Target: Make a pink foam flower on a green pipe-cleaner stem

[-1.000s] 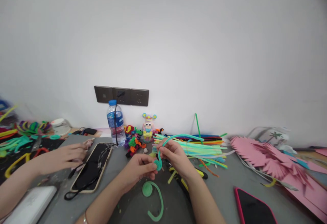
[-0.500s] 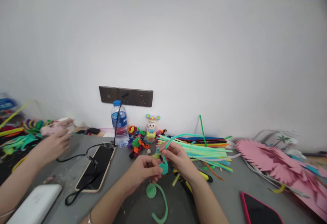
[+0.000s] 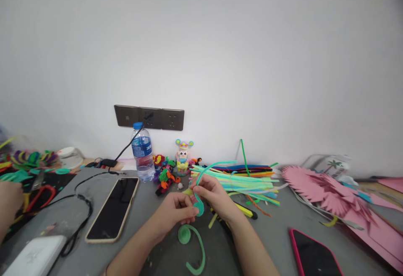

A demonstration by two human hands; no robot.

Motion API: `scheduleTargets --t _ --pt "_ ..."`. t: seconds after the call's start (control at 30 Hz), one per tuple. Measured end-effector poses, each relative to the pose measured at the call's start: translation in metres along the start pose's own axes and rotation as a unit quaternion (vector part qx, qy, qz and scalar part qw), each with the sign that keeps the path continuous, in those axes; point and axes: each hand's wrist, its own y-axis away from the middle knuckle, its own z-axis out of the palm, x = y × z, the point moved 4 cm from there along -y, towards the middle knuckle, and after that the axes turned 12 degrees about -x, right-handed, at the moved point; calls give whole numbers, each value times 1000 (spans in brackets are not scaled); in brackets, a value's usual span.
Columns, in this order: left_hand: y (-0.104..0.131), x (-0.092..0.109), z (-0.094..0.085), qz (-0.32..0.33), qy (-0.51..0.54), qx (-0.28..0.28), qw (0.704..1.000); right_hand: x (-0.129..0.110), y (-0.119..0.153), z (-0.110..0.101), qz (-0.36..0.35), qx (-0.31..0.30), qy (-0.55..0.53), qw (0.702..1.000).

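A teal pipe cleaner (image 3: 199,209), its lower end wound into a flat spiral, is held up between both hands. My left hand (image 3: 176,211) pinches the spiral's left edge between thumb and fingertips. Just above, my right hand (image 3: 214,193) grips the loose strand, which arcs up and off to the right. Below them on the grey table (image 3: 151,263) lies a second, paler green pipe cleaner (image 3: 184,234) with one end coiled and a curved tail. A tool with yellow-and-black handles (image 3: 246,211) lies partly hidden by my right forearm.
Behind my hands lie a bundle of pipe cleaners (image 3: 233,179), a small figurine (image 3: 182,158) and a water bottle (image 3: 143,154). Phones (image 3: 113,211) flank me, with a power bank (image 3: 34,257) and black cable at left. Another person's hand (image 3: 9,204) is near red-handled scissors (image 3: 40,198). Pink paper (image 3: 327,192) lies right.
The view has shifted slightly right. My hands still hold the teal pipe cleaner in nearly the same pose. The other person's hand has moved left and down, away from a pink object.
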Motion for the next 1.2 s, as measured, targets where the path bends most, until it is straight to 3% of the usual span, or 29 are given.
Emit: scheduleTargets --t 0.37,0.63,1.2 --pt "0 -1 0 14 21 17 1000 1 0 -3 5 30 -11 999" --pt "0 2 -3 24 14 43 999 -3 2 -7 -8 99 -15 995" --pt "3 2 1 11 40 18 999 4 1 -6 -5 65 -17 998"
